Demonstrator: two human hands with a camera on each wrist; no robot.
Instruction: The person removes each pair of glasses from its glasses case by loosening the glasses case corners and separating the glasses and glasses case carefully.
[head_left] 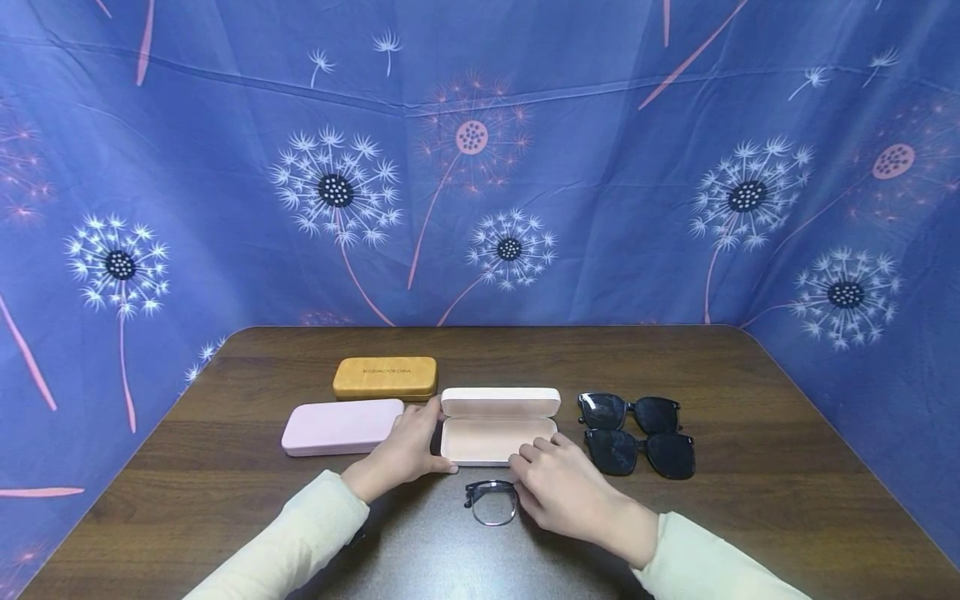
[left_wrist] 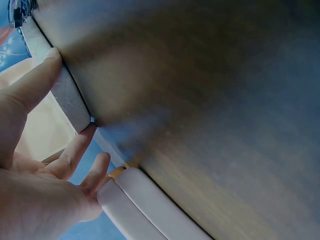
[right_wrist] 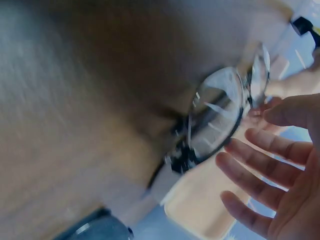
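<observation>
In the head view, an opened white glasses case (head_left: 498,442) stands mid-table with its lid raised. My left hand (head_left: 401,446) holds its left end, thumb at the front wall and a finger at the corner. Just before the case stand clear eyeglasses (head_left: 493,503) with a dark upper frame; my right hand (head_left: 566,487) covers their right side. The right wrist view shows the eyeglasses (right_wrist: 215,115) close to the spread right fingertips, with a gap between thumb and fingers. Left of my left hand, near its fingers, lies a pink glasses case (head_left: 341,427), closed.
A closed mustard-yellow glasses case (head_left: 385,379) sits behind the pink one. Two pairs of dark sunglasses, a rear pair (head_left: 656,414) and a front pair (head_left: 670,456), lie right of the white case. A blue dandelion-print cloth (head_left: 600,167) hangs behind the wooden table (head_left: 795,500).
</observation>
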